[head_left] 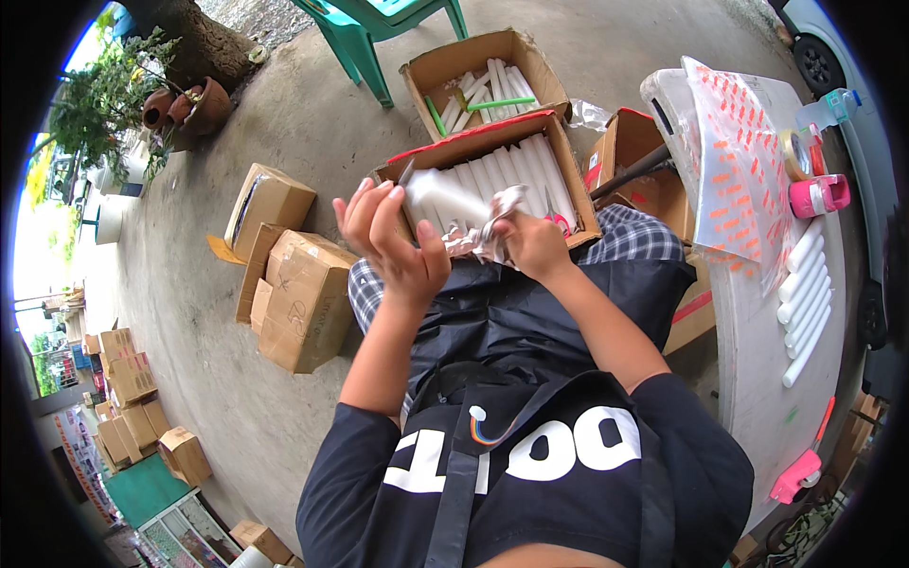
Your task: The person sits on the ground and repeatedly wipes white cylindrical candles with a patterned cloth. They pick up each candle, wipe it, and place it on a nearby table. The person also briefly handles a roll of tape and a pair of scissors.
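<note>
Above my lap, a white candle (453,197) is smeared by motion between my hands, over the open front cardboard box (398,170). My right hand (538,248) is closed on a crumpled whitish rag (497,230), which covers the candle's near end. My left hand (396,241) is palm up with its fingers apart, close beside the candle; whether it touches it I cannot tell. Long white candles (516,170) lie in rows inside the box. Red-handled scissors (561,224) show partly at the box's right end, close to my right hand.
Behind stands another box (426,71) with white and green candles. At right, a table (757,331) holds several white candles (805,303), printed plastic sheeting (729,170), tape (795,156) and a pink tool (797,476). Closed cartons (308,303) stand left; a green chair (379,19) is ahead.
</note>
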Action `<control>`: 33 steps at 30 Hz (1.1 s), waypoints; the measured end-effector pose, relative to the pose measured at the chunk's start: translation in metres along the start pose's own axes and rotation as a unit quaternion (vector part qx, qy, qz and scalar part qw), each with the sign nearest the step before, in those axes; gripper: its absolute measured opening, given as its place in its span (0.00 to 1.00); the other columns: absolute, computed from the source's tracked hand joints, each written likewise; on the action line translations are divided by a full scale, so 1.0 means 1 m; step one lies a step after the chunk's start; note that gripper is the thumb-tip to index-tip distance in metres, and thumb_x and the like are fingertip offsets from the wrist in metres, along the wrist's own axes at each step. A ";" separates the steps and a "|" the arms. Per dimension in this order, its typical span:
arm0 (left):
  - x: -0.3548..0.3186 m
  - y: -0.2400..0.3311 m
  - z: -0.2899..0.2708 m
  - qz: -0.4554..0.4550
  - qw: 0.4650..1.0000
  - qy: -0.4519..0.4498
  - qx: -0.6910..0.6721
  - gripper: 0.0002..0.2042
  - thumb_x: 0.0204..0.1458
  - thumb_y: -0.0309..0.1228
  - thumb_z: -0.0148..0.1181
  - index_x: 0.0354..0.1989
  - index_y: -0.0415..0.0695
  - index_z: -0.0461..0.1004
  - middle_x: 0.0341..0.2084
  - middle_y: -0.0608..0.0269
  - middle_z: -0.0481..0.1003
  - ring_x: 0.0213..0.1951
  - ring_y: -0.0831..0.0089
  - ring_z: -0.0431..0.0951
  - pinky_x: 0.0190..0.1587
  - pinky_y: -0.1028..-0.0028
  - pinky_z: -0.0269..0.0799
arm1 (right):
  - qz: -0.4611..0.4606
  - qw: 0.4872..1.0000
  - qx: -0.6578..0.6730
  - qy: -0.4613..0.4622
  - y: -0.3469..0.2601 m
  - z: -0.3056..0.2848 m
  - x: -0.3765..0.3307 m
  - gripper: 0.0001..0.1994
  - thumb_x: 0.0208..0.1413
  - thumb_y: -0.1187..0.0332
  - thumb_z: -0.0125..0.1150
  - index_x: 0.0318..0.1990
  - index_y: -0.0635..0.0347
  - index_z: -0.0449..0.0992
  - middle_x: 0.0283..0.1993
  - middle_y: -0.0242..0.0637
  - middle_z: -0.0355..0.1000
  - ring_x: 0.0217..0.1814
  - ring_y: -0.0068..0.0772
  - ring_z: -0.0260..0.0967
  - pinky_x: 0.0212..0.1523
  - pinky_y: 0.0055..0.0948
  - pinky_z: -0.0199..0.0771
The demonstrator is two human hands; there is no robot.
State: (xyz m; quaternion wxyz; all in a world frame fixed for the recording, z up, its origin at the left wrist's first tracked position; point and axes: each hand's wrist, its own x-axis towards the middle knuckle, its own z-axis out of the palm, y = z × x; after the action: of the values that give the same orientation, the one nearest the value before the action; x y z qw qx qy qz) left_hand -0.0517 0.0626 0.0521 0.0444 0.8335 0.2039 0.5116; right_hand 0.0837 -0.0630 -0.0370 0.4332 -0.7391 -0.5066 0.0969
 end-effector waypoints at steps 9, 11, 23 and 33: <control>-0.050 -0.011 -0.012 -0.244 0.802 -0.545 0.022 0.28 0.61 0.53 0.29 0.61 0.47 0.58 0.22 0.49 0.77 0.30 0.44 0.77 0.36 0.51 0.69 | -0.196 0.963 -0.182 -0.016 -0.012 0.010 0.012 0.17 0.59 0.60 0.48 0.18 0.52 0.70 0.14 0.35 0.70 0.17 0.34 0.71 0.20 0.32 0.70; -0.064 -0.005 -0.016 -0.294 0.781 -0.551 0.014 0.29 0.61 0.54 0.28 0.62 0.47 0.58 0.19 0.51 0.77 0.31 0.44 0.77 0.37 0.52 0.70 | -0.196 0.966 -0.167 -0.016 -0.007 0.014 0.014 0.16 0.58 0.62 0.48 0.18 0.53 0.70 0.16 0.36 0.71 0.17 0.35 0.71 0.21 0.33 0.70; -0.091 0.006 -0.020 -0.494 0.666 -0.511 -0.225 0.36 0.62 0.55 0.26 0.35 0.33 0.75 0.11 0.57 0.71 0.16 0.70 0.72 0.24 0.71 0.70 | 0.138 0.972 0.117 0.153 -0.011 0.019 0.058 0.23 0.63 0.62 0.38 0.19 0.65 0.70 0.18 0.53 0.67 0.20 0.54 0.66 0.24 0.42 0.68; -0.084 -0.003 -0.042 -0.549 0.513 -0.487 -0.444 0.22 0.61 0.46 0.44 0.52 0.39 0.69 0.11 0.71 0.63 0.13 0.83 0.63 0.18 0.81 0.59 | 0.390 0.536 0.744 0.085 -0.007 0.014 0.088 0.17 0.56 0.58 0.35 0.18 0.53 0.58 0.17 0.37 0.57 0.18 0.39 0.56 0.26 0.46 0.66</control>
State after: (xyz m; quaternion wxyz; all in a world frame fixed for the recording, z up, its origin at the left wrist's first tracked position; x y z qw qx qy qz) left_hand -0.1227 0.0274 0.0010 0.7732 0.5458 0.3135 -0.0774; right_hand 0.1123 0.0181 -0.0147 0.7871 -0.2800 0.1253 0.5351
